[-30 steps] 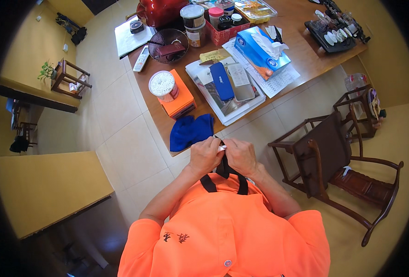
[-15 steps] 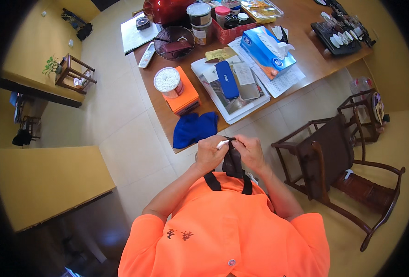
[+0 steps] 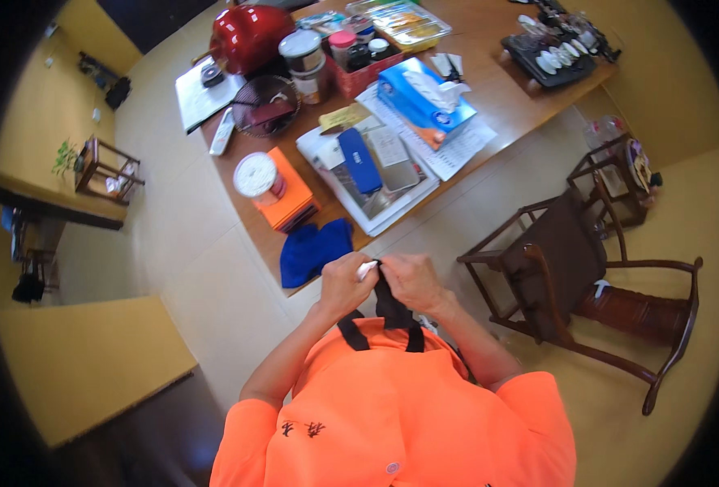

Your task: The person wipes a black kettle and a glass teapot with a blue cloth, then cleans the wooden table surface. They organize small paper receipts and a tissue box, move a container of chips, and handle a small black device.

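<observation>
Just off the near corner of the table, my left hand point(image 3: 343, 286) and my right hand point(image 3: 413, 284) are close together, both closed. Between them hangs a dark strip of fabric point(image 3: 389, 307), its upper end gripped in my right fingers; my left fingertips meet it from the other side. A small white object point(image 3: 367, 269), too small to identify, pokes out from my left fist. Two black straps point(image 3: 353, 331) run below the hands over my orange shirt. Closest on the table lies a crumpled blue cloth point(image 3: 317, 247).
On the wooden table point(image 3: 489, 89) stand an orange box point(image 3: 294, 195), a tub of cotton swabs point(image 3: 258, 180), a blue case point(image 3: 359, 161) on papers, a tissue box point(image 3: 424, 105) and a red basket point(image 3: 361, 79). A wooden armchair point(image 3: 558, 260) stands at the right.
My view has shifted, so the table and chair appear farther left. My right hand has turned, its knuckles now more toward me. Both hands keep their closed grip.
</observation>
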### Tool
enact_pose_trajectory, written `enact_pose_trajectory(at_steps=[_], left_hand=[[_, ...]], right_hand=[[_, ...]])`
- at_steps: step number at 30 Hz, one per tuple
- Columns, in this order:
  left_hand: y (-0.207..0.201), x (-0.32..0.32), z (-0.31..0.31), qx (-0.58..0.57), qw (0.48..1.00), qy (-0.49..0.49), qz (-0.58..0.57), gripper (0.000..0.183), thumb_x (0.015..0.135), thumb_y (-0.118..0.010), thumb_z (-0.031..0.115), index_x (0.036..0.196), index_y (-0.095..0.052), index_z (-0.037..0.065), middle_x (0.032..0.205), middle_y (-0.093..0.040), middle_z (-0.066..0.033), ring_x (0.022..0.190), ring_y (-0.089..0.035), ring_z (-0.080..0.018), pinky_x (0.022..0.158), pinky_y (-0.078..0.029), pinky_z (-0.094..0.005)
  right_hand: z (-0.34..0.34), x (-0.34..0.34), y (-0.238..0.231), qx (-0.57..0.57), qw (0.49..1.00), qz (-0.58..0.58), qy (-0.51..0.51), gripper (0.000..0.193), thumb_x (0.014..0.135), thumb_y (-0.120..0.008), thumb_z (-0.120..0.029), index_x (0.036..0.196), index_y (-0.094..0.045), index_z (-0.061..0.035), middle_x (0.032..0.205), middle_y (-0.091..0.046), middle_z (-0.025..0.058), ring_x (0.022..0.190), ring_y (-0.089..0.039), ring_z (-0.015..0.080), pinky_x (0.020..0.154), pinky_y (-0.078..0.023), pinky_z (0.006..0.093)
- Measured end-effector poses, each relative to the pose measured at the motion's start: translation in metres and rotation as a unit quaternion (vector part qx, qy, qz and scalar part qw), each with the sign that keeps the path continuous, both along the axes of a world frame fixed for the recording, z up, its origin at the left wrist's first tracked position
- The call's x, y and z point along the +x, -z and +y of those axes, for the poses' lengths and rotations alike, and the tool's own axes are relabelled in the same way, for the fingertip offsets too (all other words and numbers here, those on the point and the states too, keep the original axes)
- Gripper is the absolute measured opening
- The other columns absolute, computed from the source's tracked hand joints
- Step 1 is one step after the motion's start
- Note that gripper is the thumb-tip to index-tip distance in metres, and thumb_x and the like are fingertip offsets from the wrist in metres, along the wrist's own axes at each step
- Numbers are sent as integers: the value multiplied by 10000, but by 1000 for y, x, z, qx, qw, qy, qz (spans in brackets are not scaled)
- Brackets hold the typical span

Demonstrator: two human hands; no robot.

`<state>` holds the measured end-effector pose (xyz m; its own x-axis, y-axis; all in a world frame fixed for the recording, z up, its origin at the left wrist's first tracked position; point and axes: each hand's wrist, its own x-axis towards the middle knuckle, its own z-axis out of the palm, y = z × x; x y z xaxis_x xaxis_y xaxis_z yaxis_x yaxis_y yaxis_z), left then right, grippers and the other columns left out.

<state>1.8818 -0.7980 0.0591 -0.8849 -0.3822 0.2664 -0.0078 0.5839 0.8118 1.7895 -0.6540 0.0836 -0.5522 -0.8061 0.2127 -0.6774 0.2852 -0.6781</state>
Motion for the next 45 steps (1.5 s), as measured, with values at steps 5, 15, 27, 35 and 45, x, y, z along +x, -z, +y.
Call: enact_pose_trajectory(at_steps=[5,15,27,35,45], left_hand=[[-5,-5,-5,-54,998,28,-3,84,709,-679,95,742,-633,33,682,-609,-141,609,-620,-324,535,-472,-395],[0,-5,5,289,954,-75,-21,82,831,-647,67,813,-669,-10,630,-601,-53,571,-536,-65,517,-417,-259],[-24,-4,2,215,976,-10,4,79,890,-640,67,870,-674,-2,670,-624,-41,494,-569,-56,402,-378,-221],[-21,-10,-5,200,978,-11,-60,148,848,-633,100,790,-680,-28,615,-641,-58,455,-565,-77,439,-446,-258],[-23,-10,-14,180,979,22,-91,142,799,-635,110,754,-683,-16,568,-617,-93,533,-629,-144,508,-464,-284]], right_hand=[[-3,-3,-2,11,1000,22,-8,84,822,-557,-115,819,-611,-50,770,-646,155,705,-638,377,610,-509,460],[0,-17,18,-65,938,-337,58,175,874,-608,-151,942,-668,-1,720,-626,165,620,-610,216,604,-473,320],[-7,-24,-24,-78,979,-187,-6,136,868,-605,-106,913,-669,6,796,-663,188,702,-655,338,606,-498,373],[-10,-21,-17,-38,999,16,-32,60,827,-591,-93,798,-620,-50,718,-618,133,653,-622,345,571,-489,431],[-6,-20,-11,-46,995,-77,-34,105,842,-590,-105,862,-664,-33,758,-655,141,699,-644,343,598,-497,398]])
